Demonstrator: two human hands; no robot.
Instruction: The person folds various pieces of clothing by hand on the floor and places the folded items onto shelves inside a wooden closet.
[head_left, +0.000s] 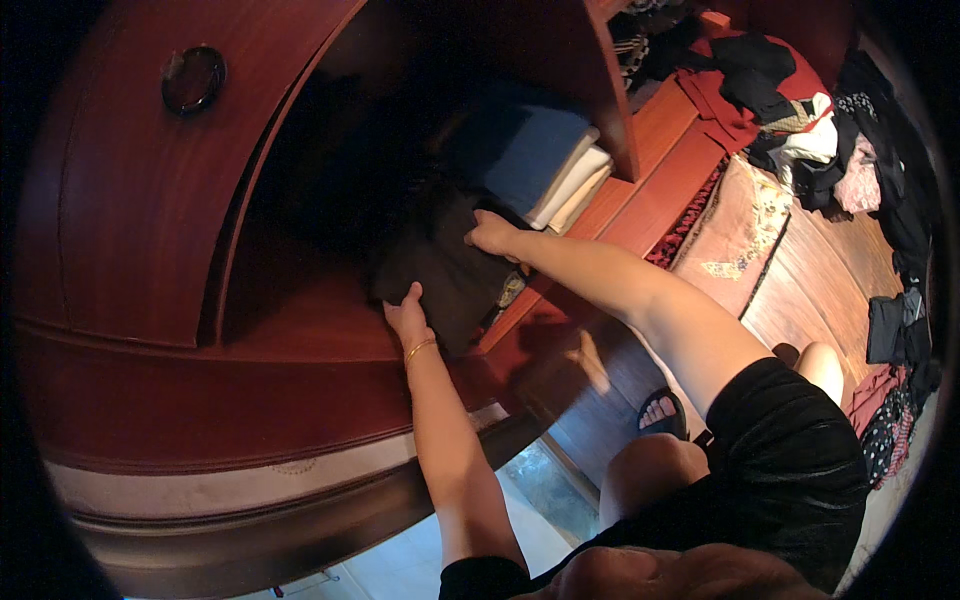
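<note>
A dark folded cloth stack (450, 292) lies on the lower shelf of a reddish wooden wardrobe, near its front edge. My left hand (410, 319) grips its left side, thumb on top and the other fingers partly hidden. On its right side my right hand (495, 235) holds the upper edge, fingers partly tucked out of sight. A patterned fabric edge (511, 289) shows under the dark cloth at the front. Right behind my right hand sits a pile of folded clothes (544, 161), blue on top with white and cream layers below. Deep shadow hides the back of the shelf.
An upright wooden divider (615, 97) stands right of the blue pile. The wardrobe door (142, 187) with a dark round knob (193, 80) is at left. Loose clothes (802, 142) and a folded pink embroidered cloth (739, 225) lie at right. More garments (885, 427) lie along the right rim.
</note>
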